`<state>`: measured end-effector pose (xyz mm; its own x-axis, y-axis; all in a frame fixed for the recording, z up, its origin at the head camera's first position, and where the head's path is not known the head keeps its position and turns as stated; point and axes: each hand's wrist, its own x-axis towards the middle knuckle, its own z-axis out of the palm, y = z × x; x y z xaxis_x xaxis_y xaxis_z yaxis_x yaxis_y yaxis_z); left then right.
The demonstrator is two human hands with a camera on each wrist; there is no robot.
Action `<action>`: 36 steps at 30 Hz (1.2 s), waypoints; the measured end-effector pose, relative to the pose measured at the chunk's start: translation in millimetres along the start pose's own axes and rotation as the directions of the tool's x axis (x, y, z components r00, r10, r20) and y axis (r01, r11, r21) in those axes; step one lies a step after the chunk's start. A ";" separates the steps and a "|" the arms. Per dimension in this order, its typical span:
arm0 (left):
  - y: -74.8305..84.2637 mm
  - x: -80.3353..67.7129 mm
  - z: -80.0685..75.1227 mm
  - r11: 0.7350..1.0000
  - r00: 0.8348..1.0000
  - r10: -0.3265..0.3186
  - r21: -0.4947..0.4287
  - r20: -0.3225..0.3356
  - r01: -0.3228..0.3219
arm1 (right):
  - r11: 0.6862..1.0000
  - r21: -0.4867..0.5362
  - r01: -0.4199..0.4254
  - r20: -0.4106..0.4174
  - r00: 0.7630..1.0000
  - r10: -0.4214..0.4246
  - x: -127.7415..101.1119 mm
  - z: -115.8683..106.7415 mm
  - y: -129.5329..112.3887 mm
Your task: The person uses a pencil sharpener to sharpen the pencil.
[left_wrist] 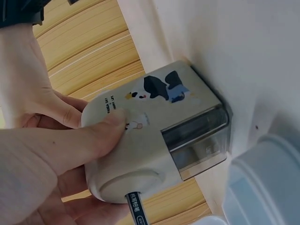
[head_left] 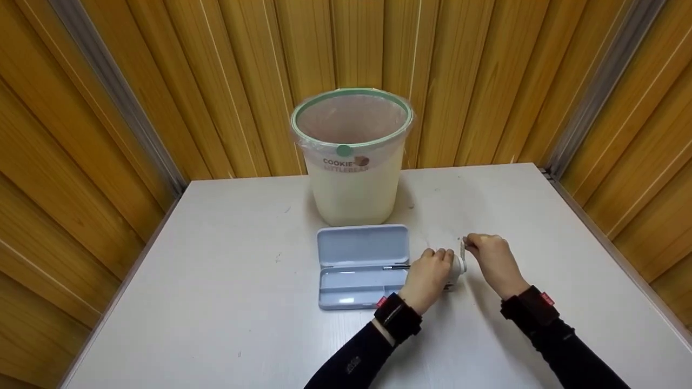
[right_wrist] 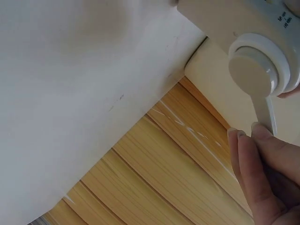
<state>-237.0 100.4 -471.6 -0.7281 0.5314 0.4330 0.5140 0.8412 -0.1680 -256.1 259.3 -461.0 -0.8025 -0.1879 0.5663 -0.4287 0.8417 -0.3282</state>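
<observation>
My left hand (head_left: 427, 278) grips a white crank pencil sharpener (left_wrist: 112, 157) from above, thumb across its printed face. Cartoon prints decorate that face, and a clear shavings box (left_wrist: 201, 150) shows at its base. A dark pencil (left_wrist: 136, 208) with pale lettering is inserted in the sharpener's front hole; in the head view its free end points left, over the pencil case. On the sharpener's other side, my right hand (head_left: 497, 265) pinches the end of the white crank handle (right_wrist: 263, 112) between thumb and fingers.
An open light-blue pencil case (head_left: 363, 246) lies left of the sharpener, its lid toward the back. Behind it stands a cream trash bin (head_left: 354, 189) with a green rim and a plastic liner. Wood-patterned walls (head_left: 227, 92) border the white table (head_left: 238, 259).
</observation>
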 end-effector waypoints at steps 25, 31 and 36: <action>-0.4 0.3 5.2 0.998 0.999 0.049 -0.026 0.001 -0.049 | 0.993 0.057 -0.106 0.281 0.956 0.085 7.3 15.3 25.6; -2.8 -1.4 5.7 0.998 0.999 0.049 -0.046 0.014 -0.049 | 0.990 0.102 -0.102 0.392 0.918 0.055 6.2 22.7 33.7; -7.8 1.2 4.9 0.997 0.999 0.044 -0.060 0.021 -0.042 | 0.982 0.159 -0.099 0.465 0.885 0.014 13.6 23.7 40.7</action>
<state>-244.2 95.0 -474.2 -0.7145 0.5697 0.4061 0.5707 0.8104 -0.1326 -294.3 279.0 -484.5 -0.9095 -0.3896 0.1453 -0.4074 0.7652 -0.4984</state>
